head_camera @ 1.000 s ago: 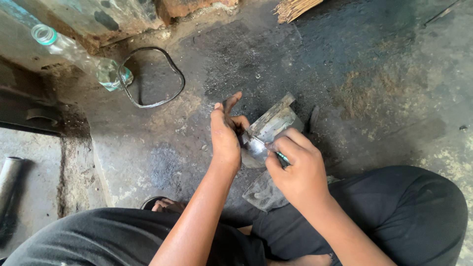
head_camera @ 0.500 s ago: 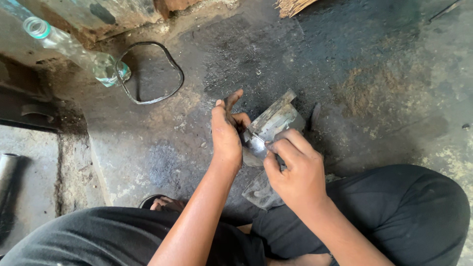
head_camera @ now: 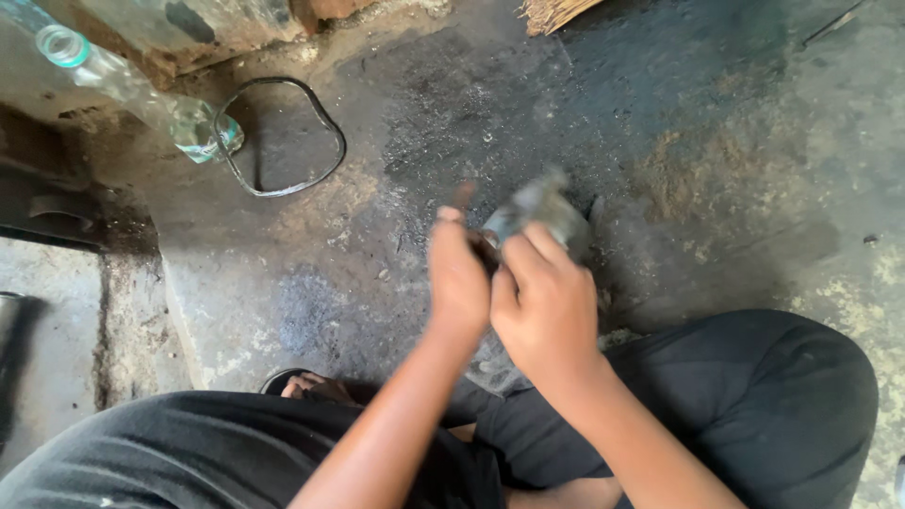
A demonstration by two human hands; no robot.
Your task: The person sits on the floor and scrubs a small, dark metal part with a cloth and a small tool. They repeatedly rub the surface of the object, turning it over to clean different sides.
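Both hands shifted, blurred: left hand [head_camera: 459, 279], right hand [head_camera: 544, 306] gripping metal part [head_camera: 535, 209]

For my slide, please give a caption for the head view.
Both hands, left hand and right hand, grip a blurred grey metal part above stained concrete floor.

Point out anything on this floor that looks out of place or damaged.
A clear plastic bottle lies tipped on its side at the upper left, beside a loose black rubber ring. The concrete floor is blackened with grime. The grey metal part in both hands is too blurred to judge.
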